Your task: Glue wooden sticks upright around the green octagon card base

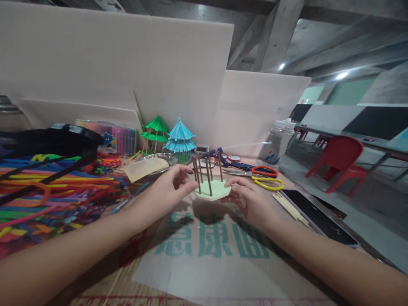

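Note:
A light green base (214,191) with several upright brown sticks (208,175) is held just above the tabletop. My right hand (247,196) pinches its right edge, thumb on top and fingers curled below. At the left side, my left hand (174,182) has its thumb and forefinger apart, the thumb tip beside the base and the nearest sticks; they do not close on a stick. Behind the base stand a blue model pavilion (180,138) and a green model pavilion (156,132).
Colourful pipe cleaners (47,191) cover the left side. Yellow-handled scissors (267,183), red-handled scissors (264,171), pale sticks (290,208) and a black phone-like slab (318,216) lie right. Behind are a glue gun (219,156), marker case (119,138), clear jar (277,142) and white boards (178,76).

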A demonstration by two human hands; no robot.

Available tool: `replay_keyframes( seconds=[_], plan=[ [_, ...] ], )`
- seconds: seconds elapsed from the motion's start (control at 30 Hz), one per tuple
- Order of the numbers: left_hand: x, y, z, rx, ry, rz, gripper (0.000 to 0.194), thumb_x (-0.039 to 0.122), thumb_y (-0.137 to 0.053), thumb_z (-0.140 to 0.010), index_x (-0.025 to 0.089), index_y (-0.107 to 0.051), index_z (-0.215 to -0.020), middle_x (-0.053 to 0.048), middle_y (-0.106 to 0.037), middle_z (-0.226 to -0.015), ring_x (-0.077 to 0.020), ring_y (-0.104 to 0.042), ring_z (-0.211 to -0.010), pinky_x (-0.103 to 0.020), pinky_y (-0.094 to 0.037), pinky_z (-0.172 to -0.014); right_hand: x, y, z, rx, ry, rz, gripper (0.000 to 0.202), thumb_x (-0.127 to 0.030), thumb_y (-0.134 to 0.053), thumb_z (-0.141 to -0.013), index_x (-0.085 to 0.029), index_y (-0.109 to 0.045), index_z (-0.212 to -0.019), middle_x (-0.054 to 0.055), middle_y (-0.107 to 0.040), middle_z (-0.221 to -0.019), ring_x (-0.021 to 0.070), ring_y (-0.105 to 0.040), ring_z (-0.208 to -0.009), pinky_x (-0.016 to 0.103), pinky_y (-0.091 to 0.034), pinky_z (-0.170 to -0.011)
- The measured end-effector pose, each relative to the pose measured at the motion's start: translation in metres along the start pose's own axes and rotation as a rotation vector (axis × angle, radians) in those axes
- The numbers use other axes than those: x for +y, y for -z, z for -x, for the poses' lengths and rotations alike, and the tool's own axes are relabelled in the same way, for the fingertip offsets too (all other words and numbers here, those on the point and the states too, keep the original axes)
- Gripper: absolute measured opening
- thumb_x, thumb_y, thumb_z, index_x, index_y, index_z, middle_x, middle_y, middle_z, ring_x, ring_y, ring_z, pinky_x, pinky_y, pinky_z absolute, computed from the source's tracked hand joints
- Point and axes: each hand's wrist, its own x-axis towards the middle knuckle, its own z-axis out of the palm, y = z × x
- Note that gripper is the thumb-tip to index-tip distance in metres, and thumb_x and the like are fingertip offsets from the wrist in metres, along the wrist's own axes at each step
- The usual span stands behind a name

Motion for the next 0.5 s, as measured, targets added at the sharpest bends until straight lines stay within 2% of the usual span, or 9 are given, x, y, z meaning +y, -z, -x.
replay_keyframes(
  seconds=[0.1,0.2,0.3,0.4,0.5],
  plan=[
    [-0.003,-0.012,0.008,-0.072,0.056,-0.001,0.035,0.045,-0.063,-0.09,0.018,-0.065,-0.114,-0.005,-0.071,-0.096,-0.0202,-0.065,-0.082,-0.032,-0.05,-0.071,0.004,0.007,-0.006,0.005,-0.007,-0.016,0.016,-0.027,-0.075,-0.07,-0.02,-0.065,-0.08,0.0,-0.071,-0.078,0.0153,-0.069,-0.069,0.026,-0.053,-0.064],
    [-0.001,-0.016,0.013,-0.127,-0.007,-0.073,0.021,0.037,-0.062,-0.09,0.02,-0.074,-0.097,-0.004,-0.074,-0.099,-0.0211,-0.066,-0.091,-0.033,-0.049,-0.08,0.007,0.009,-0.008,-0.021,-0.03,-0.027,0.015,-0.024,-0.075,-0.069,-0.02,-0.063,-0.078,-0.002,-0.068,-0.071,0.0128,-0.065,-0.064,0.023,-0.051,-0.06],
    [-0.003,-0.017,0.015,-0.164,-0.066,-0.109,0.021,0.035,-0.062,-0.092,0.022,-0.077,-0.098,-0.003,-0.075,-0.098,-0.0207,-0.067,-0.094,-0.033,-0.048,-0.084,0.01,0.008,-0.009,-0.046,-0.08,-0.043,0.019,-0.023,-0.077,-0.066,-0.02,-0.06,-0.075,-0.003,-0.067,-0.067,0.0128,-0.065,-0.061,0.024,-0.052,-0.059],
    [-0.008,-0.021,0.016,-0.207,-0.068,-0.132,0.022,0.035,-0.064,-0.091,0.021,-0.077,-0.101,-0.004,-0.076,-0.099,-0.0203,-0.067,-0.092,-0.032,-0.048,-0.083,0.01,0.006,-0.01,-0.071,-0.162,0.011,0.022,-0.025,-0.078,-0.065,-0.02,-0.058,-0.074,-0.001,-0.069,-0.067,0.0149,-0.068,-0.061,0.027,-0.056,-0.062],
    [-0.011,-0.025,0.017,-0.26,-0.046,-0.129,0.021,0.033,-0.063,-0.093,0.019,-0.078,-0.096,-0.004,-0.078,-0.097,-0.0191,-0.069,-0.089,-0.029,-0.048,-0.08,0.004,0.008,-0.012,-0.117,-0.311,0.181,0.018,-0.023,-0.074,-0.069,-0.02,-0.059,-0.079,0.002,-0.073,-0.069,0.0165,-0.072,-0.063,0.028,-0.058,-0.066]
  ],
)
